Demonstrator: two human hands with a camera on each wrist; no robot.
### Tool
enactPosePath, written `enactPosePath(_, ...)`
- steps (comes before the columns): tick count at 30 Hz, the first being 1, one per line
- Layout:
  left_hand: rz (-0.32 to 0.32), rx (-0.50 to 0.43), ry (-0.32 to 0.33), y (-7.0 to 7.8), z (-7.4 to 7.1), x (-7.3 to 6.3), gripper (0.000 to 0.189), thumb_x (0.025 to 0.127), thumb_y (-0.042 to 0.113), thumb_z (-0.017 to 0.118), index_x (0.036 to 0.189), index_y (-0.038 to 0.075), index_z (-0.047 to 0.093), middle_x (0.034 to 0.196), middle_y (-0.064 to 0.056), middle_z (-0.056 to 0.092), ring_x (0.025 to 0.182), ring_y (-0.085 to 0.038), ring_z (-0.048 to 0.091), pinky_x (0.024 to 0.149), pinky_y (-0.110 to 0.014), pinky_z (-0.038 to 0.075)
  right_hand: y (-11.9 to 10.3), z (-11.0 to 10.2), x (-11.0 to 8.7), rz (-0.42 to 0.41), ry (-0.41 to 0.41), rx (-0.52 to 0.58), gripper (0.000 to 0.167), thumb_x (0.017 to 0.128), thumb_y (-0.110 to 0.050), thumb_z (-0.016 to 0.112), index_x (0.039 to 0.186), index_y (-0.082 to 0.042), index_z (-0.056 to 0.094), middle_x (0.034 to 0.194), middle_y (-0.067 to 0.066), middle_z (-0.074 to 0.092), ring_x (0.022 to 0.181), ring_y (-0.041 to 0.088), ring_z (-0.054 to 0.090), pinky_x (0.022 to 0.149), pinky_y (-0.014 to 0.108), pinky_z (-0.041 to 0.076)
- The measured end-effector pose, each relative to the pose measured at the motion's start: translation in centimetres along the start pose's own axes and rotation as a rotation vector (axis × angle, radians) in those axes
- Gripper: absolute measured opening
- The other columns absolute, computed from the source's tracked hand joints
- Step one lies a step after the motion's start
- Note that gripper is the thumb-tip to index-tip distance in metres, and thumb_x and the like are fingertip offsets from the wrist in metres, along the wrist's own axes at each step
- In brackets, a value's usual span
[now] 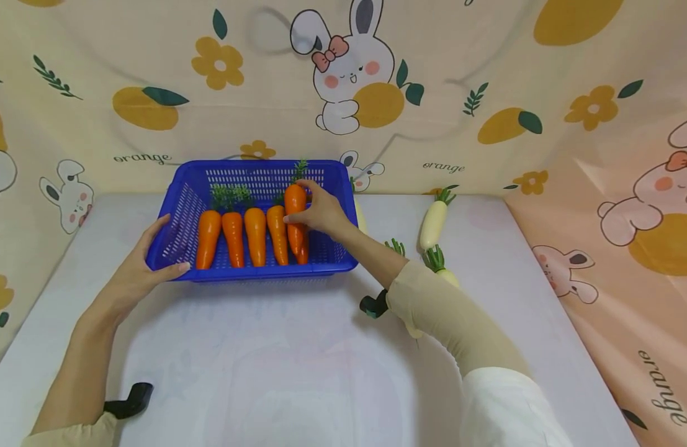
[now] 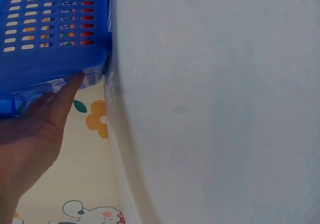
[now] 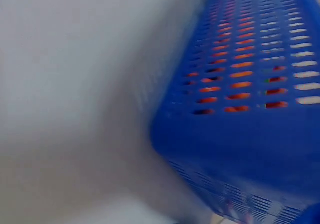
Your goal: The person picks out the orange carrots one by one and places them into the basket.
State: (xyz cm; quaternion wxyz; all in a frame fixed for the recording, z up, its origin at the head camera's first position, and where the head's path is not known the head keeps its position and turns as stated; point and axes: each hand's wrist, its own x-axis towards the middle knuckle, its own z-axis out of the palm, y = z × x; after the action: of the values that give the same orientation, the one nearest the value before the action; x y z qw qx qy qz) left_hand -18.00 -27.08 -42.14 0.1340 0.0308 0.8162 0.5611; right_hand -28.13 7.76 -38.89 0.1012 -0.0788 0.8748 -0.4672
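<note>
A blue plastic basket [image 1: 265, 273] stands at the back of the table with several orange carrots [image 1: 255, 236] lined up inside, leafy tops pointing away. At its front left corner my left hand [image 1: 139, 257] holds the rim, thumb on the front side and fingers along the left side. In the left wrist view the same hand [image 2: 37, 139] touches the basket's outer wall. My right hand [image 1: 323, 214] reaches over the right part of the basket and pinches a carrot [image 1: 295, 197] between thumb and fingers. This carrot overlaps another one below it. The right wrist view shows only the basket's wall [image 3: 235, 144], blurred.
White radishes with green tops lie right of the basket: one radish [image 1: 434, 225] farther back, another radish [image 1: 448, 276] partly behind the right forearm. More are mostly hidden by the arm and basket. A printed cloth [image 1: 254, 118] hangs behind the white table [image 1: 254, 360].
</note>
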Motion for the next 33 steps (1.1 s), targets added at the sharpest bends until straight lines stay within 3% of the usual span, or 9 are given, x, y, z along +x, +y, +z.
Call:
enactPosePath(4,0.0,0.0,-0.003,0.1,-0.2,-0.1,0.094,0.096,0.023,0.067,0.157,0.046,-0.001,0.165,-0.015,-0.015,0.147,-0.05,-0.005,0.112,-0.072,0.004,0.2,0.8,0.7,-0.046,0.036,-0.187,0.084,0.079,-0.03,0.085,0.149,-0.017,0.041,0.133,0.011,0.059,0.108,0.023,0.06,0.089,0.035,0.054)
enactPosePath(6,-0.002,0.0,-0.004,0.2,-0.2,-0.2,0.092,0.096,0.024,0.067,0.157,0.046,0.002,0.165,-0.014,-0.016,0.146,-0.051,-0.005,0.112,-0.073,0.004,0.2,1.0,0.9,-0.073,0.041,-0.221,0.083,0.079,-0.028,0.085,0.148,-0.016,0.04,0.134,0.012,0.059,0.109,0.024,0.06,0.091,0.037,0.054)
enactPosePath(17,0.017,-0.03,-0.016,0.1,-0.1,-0.3,0.087,0.097,0.021,0.065,0.156,0.047,0.007,0.165,-0.015,-0.015,0.145,-0.053,0.001,0.112,-0.073,0.005,0.6,1.3,1.2,-0.078,0.06,-0.294,0.081,0.08,-0.028,0.085,0.147,-0.014,0.041,0.132,0.009,0.059,0.107,0.022,0.06,0.091,0.034,0.055)
enactPosePath(25,0.009,-0.024,-0.006,0.1,-0.1,-0.3,0.088,0.097,0.023,0.065,0.156,0.048,0.005,0.164,-0.016,-0.017,0.144,-0.054,-0.002,0.111,-0.074,0.004,0.3,1.8,1.1,-0.09,0.035,-0.349,0.083,0.083,-0.041,0.08,0.152,-0.017,0.04,0.14,0.008,0.057,0.115,0.022,0.06,0.097,0.034,0.053)
enactPosePath(33,0.001,-0.024,-0.008,0.0,0.2,-0.2,0.09,0.097,0.023,0.065,0.158,0.044,0.002,0.164,-0.015,-0.018,0.146,-0.051,-0.006,0.112,-0.072,0.002,0.3,1.7,0.3,-0.047,0.008,-0.371,0.084,0.084,-0.048,0.076,0.154,-0.018,0.039,0.144,0.008,0.054,0.124,0.023,0.056,0.104,0.036,0.048)
